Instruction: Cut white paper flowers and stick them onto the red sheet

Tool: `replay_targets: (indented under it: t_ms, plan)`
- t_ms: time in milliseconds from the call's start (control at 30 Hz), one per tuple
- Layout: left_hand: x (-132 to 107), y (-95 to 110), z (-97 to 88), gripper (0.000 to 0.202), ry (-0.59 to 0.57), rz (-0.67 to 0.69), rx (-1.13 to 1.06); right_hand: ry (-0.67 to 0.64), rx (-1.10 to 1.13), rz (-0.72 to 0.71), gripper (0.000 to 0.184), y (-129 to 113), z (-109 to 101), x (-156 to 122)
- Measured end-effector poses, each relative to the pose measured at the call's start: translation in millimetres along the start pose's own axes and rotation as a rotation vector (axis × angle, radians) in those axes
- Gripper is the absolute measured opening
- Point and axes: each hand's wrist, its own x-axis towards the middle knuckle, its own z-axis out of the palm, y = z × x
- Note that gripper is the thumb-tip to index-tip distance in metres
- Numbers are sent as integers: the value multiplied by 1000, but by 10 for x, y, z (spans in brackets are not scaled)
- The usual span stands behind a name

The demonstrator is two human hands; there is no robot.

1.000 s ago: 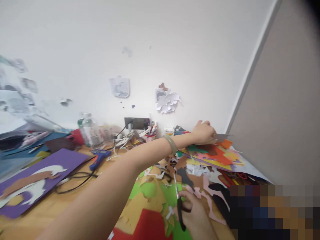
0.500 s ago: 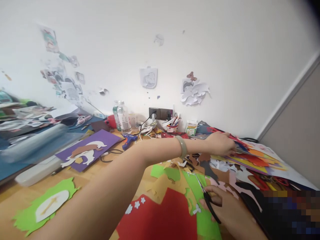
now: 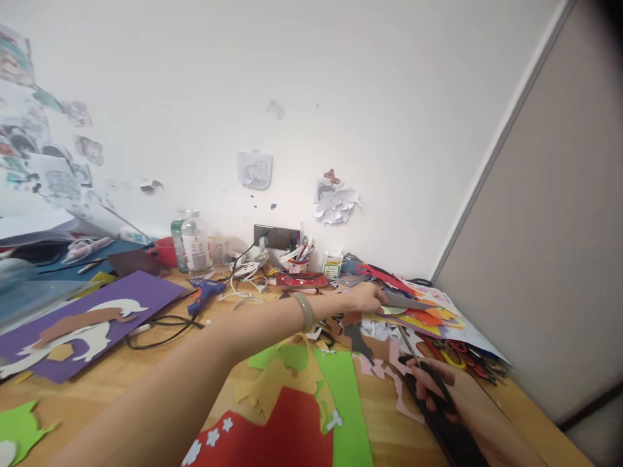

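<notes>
My left hand (image 3: pixel 366 298) reaches across the table to a pile of coloured paper (image 3: pixel 428 316). Its fingers are closed at the near edge of a grey sheet (image 3: pixel 403 299), which tilts up from the pile; the fingertips are partly hidden. In my right hand (image 3: pixel 450 389) is a pair of scissors with black handles (image 3: pixel 440 384), the blades pointing up and away over scraps. Before me lie red paper (image 3: pixel 287 428) with small white flowers (image 3: pixel 213 437), a yellow cut-out sheet (image 3: pixel 287 373) and a green sheet (image 3: pixel 348 402).
Purple paper (image 3: pixel 141 298) with white and brown cut-outs lies left, beside a blue glue gun (image 3: pixel 204 295) and its black cable. Behind stand plastic bottles (image 3: pixel 196 246), a pen cup (image 3: pixel 298 264) and a small box (image 3: pixel 333 264). More scissors (image 3: pixel 457 357) lie right.
The view has turned right. My left hand has drawn back leftward along the paper pile, and more of the grey sheet shows. My right hand with the scissors has moved right, off the green sheet.
</notes>
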Motion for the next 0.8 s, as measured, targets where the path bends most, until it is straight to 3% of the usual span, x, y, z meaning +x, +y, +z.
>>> replay_targets:
  t_ms: [467,800]
  plan:
    - [-95,12,87,36,-59,-99,-137,47,119,23,25,150,120,350]
    - [-137,-83,121,47,-72,-130,-262,30,65,52,20,107,138,310]
